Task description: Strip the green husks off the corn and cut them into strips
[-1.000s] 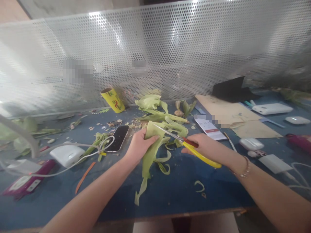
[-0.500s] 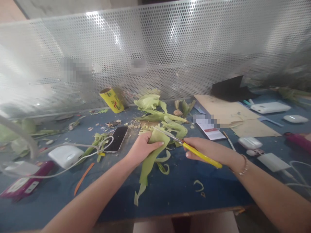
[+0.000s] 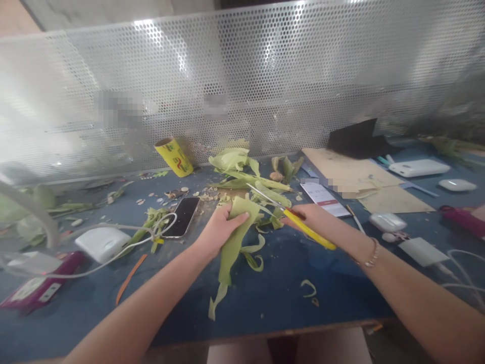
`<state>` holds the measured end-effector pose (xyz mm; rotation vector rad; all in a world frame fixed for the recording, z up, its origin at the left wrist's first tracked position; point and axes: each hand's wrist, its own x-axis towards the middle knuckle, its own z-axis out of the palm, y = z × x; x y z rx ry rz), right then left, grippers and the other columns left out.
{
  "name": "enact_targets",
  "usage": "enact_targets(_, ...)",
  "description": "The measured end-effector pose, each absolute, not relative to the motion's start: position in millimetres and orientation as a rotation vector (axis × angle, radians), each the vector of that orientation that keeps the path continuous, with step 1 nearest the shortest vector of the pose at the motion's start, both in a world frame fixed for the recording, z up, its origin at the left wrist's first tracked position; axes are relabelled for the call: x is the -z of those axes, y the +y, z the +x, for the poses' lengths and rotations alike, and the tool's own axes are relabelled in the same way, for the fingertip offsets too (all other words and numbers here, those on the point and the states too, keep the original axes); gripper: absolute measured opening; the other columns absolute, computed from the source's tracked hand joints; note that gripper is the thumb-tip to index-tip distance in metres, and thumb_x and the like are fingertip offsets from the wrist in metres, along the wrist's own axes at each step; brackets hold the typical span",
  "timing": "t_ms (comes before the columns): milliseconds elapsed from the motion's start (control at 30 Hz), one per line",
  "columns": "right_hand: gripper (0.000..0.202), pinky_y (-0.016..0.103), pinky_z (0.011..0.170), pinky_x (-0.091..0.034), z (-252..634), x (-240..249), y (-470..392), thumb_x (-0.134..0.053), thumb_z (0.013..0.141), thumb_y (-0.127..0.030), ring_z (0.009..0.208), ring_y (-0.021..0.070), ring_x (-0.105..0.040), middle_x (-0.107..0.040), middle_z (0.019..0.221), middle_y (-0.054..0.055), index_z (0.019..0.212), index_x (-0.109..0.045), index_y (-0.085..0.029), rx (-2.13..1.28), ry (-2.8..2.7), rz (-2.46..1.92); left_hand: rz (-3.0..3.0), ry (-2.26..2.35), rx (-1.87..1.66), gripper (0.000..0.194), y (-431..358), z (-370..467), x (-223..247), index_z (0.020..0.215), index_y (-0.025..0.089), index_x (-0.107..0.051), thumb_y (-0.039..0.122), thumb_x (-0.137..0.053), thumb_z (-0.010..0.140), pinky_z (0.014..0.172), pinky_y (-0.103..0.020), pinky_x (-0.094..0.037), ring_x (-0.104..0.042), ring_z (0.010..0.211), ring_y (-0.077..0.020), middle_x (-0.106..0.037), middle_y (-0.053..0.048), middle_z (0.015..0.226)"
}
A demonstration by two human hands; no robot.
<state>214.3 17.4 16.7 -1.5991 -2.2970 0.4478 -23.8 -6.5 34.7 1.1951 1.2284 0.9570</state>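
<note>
My left hand (image 3: 223, 227) is closed on a pale green corn husk (image 3: 235, 245), its thumb pressed along the broad top end. The husk's narrow tail hangs down toward the near edge of the table. In my right hand (image 3: 303, 215) is a pair of scissors (image 3: 308, 232) with yellow handles. Their metal blades point up and left, apart, just right of the husk's upper edge. Beyond both hands lies a heap of corn husks (image 3: 242, 174), and curled husk strips (image 3: 254, 247) rest beside the held piece.
A dark phone (image 3: 183, 217), a white adapter (image 3: 102, 242) with a cable, and a yellow cardboard tube (image 3: 174, 157) stand to the left. To the right are a lit phone (image 3: 326, 198), cardboard sheets (image 3: 397, 199) and an earbud case (image 3: 387, 222). A perforated metal screen (image 3: 250, 76) closes off the back.
The scissors and my right hand have shifted a little left, and the blades have come away from the husk. My left hand has tilted the husk's top slightly leftward.
</note>
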Motion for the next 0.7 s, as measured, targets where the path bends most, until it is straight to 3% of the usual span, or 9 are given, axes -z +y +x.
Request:
enact_targets(167, 0.027, 0.028, 0.054, -0.034, 219.0, -5.4, 27.0, -0.049, 0.082, -0.042, 0.065, 0.0211, -0.06, -0.062, 0.07, 0.009, 0.074, -0.055, -0.017, -0.242, -2.29, -1.901, 0.97, 1.14, -1.133, 0.025, -8.0, -18.6, -34.3, 0.093, 0.019, -0.06, 0.029, -0.064, 0.071, 0.06, -0.025, -0.051, -0.065, 0.069, -0.0153, -0.069, -0.001, 0.08)
enact_targets(300, 0.023, 0.034, 0.07, -0.043, 219.9, 2.9, 31.0, -0.055, 0.079, -0.037, 0.081, 0.0262, -0.061, -0.062, 0.081, 0.013, 0.08, -0.056, -0.014, -0.111, -2.274, -1.742, 0.92, 1.07, -1.133, 0.024, -11.8, -13.3, -34.0, 0.09, 0.017, -0.059, 0.031, -0.063, 0.071, 0.06, -0.026, -0.05, -0.065, 0.072, -0.0174, -0.069, -0.003, 0.083)
enact_targets(400, 0.02, 0.035, 0.079, -0.046, 209.4, 0.4, 24.3, -0.05, 0.083, -0.029, 0.089, 0.0225, -0.06, -0.061, 0.097, 0.014, 0.093, -0.059, -0.014, -0.377, -2.132, -1.374, 1.045, 1.05, -1.055, 0.027, -17.9, -7.3, -31.1, 0.092, 0.016, -0.059, 0.03, -0.067, 0.071, 0.067, -0.028, -0.051, -0.066, 0.08, -0.0188, -0.069, -0.006, 0.091)
enact_targets(500, 0.033, 0.031, 0.071, -0.051, 192.1, -4.5, 11.6, -0.045, 0.087, -0.034, 0.083, 0.0178, -0.062, -0.064, 0.102, 0.01, 0.112, -0.056, -0.017, -0.907, -1.913, -1.071, 1.194, 1.063, -0.992, 0.033, -26.1, -0.5, -27.1, 0.1, 0.016, -0.059, 0.026, -0.068, 0.07, 0.074, -0.029, -0.051, -0.065, 0.089, -0.0202, -0.068, -0.007, 0.099)
enact_targets(600, 0.027, 0.03, 0.07, -0.051, 178.8, -5.4, 2.3, -0.055, 0.082, -0.032, 0.08, 0.0178, -0.063, -0.068, 0.095, 0.007, 0.104, -0.062, -0.018, -0.967, -1.856, -1.019, 1.246, 1.073, -0.958, 0.035, -32.4, 4.4, -24.0, 0.098, 0.017, -0.057, 0.024, -0.071, 0.067, 0.073, -0.028, -0.052, -0.064, 0.091, -0.0202, -0.068, -0.007, 0.099)
enact_targets(700, 0.02, 0.031, 0.076, -0.051, 175.5, -2.6, 0.6, -0.056, 0.08, -0.025, 0.084, 0.018, -0.064, -0.071, 0.094, 0.005, 0.093, -0.068, -0.018, -0.937, -1.853, -0.995, 1.211, 1.12, -0.952, 0.033, -32.6, 4.7, -21.4, 0.094, 0.018, -0.055, 0.033, -0.069, 0.069, 0.059, -0.026, -0.053, -0.065, 0.078, -0.0175, -0.067, -0.004, 0.089)
